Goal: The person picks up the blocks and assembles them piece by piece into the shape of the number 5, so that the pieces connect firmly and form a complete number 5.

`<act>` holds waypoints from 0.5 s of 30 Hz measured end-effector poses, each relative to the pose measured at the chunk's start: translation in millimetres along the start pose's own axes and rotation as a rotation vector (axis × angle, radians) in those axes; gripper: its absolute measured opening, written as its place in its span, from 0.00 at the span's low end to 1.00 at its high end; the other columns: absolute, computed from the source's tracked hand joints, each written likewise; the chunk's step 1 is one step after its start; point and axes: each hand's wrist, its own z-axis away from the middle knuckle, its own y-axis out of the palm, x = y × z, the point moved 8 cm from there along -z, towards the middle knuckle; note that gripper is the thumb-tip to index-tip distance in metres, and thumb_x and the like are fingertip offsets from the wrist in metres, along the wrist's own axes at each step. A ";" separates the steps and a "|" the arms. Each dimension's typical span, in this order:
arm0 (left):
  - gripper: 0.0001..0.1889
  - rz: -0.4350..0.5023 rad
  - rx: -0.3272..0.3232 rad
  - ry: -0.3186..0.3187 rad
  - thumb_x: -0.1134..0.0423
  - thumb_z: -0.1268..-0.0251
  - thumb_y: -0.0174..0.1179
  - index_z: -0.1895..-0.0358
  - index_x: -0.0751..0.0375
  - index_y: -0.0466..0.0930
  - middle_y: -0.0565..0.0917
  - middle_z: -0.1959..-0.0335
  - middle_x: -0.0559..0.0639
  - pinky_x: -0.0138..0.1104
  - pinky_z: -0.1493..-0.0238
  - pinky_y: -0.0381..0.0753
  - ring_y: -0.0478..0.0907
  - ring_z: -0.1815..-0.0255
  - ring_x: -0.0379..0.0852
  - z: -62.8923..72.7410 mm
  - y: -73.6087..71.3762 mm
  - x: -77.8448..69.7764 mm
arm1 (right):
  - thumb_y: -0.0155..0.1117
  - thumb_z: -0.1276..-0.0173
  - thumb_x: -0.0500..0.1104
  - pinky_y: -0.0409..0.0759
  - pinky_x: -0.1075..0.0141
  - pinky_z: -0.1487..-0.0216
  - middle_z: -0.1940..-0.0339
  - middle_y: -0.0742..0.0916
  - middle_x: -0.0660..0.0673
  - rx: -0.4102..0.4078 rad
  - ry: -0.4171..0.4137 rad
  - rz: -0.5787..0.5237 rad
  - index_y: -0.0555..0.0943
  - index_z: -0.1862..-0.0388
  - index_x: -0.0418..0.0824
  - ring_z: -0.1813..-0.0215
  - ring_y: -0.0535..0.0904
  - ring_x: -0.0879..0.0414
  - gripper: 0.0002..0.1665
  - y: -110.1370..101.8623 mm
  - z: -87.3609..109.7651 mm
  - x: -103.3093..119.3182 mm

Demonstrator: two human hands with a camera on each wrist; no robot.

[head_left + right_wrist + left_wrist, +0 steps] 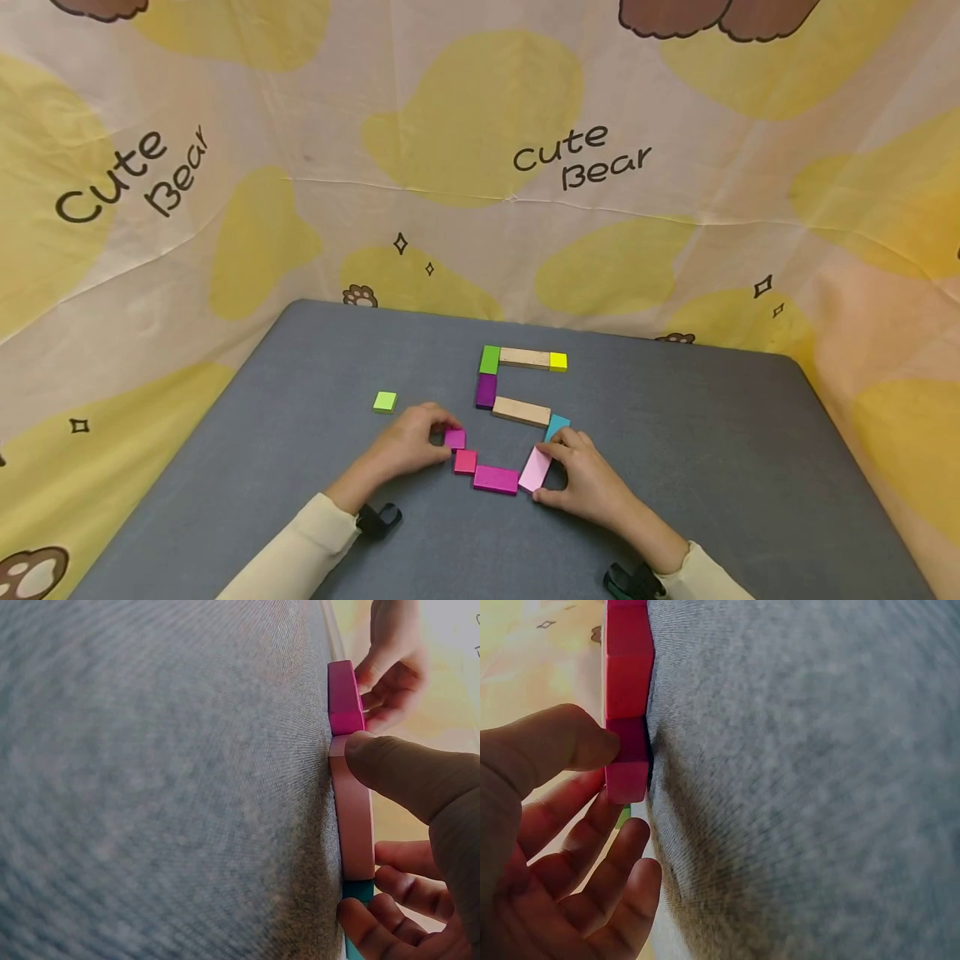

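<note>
My left hand pinches a small magenta block between thumb and fingers at the left end of a line of blocks. A red-pink block and a longer magenta block continue that line. At its right end my right hand holds a light pink block by its two ends, the thumb on the near one, as the right wrist view shows too. A blue block touches the pink block's far end, partly hidden by fingers. In the left wrist view, the thumb presses the magenta block.
Farther back, a wooden block, a purple block, a green block, another wooden block and a yellow block carry on the shape. A lime block lies apart on the grey table. Behind hangs a patterned cloth.
</note>
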 end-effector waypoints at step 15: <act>0.16 -0.007 0.016 0.045 0.67 0.53 0.68 0.56 0.55 0.86 0.83 0.60 0.45 0.33 0.57 0.77 0.77 0.60 0.42 0.1 2.3 -2.2 | 0.81 0.58 0.54 0.71 0.68 0.61 0.61 0.77 0.52 -0.008 -0.009 0.006 0.84 0.51 0.38 0.60 0.66 0.60 0.35 -1.3 -0.4 1.6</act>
